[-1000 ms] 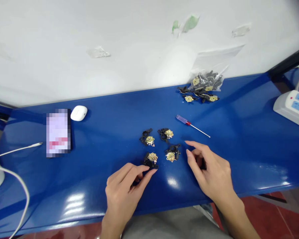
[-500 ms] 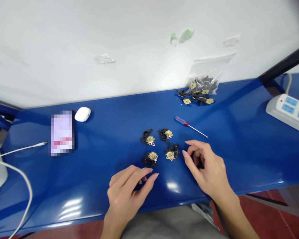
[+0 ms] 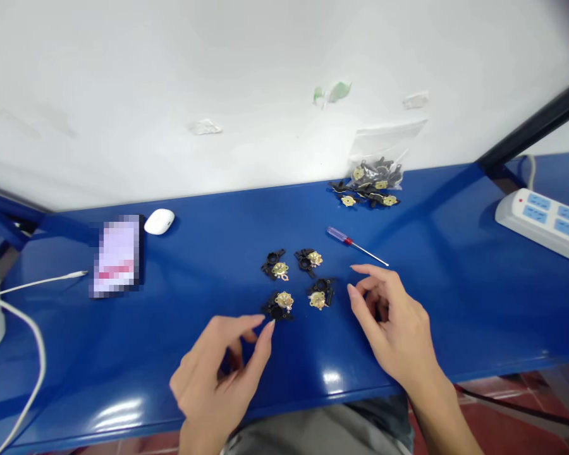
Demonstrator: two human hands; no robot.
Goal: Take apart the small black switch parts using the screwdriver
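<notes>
Several black parts with gold-coloured discs lie in a loose square on the blue table. My left hand point(image 3: 225, 370) is beside the near-left part point(image 3: 279, 306), thumb and forefinger apart and nothing between them. To the right of the near-right part point(image 3: 320, 294), my right hand point(image 3: 393, 316) is held with curled fingers, its thumb and forefinger tips apart and empty. Farther back are the far-left part point(image 3: 275, 264) and the far-right part point(image 3: 308, 260). A screwdriver point(image 3: 349, 241) with a purple handle lies behind my right hand.
At the wall, a clear plastic bag point(image 3: 384, 142) and more black-and-gold parts point(image 3: 372, 198) form a pile. A power strip point(image 3: 545, 215) sits at the right. On the left are a blurred phone point(image 3: 118, 256), a white case point(image 3: 160, 222) and a white cable point(image 3: 40, 354).
My left hand has moved left, its thumb and forefinger still apart. My right hand has barely moved. The camera view has shifted slightly.
</notes>
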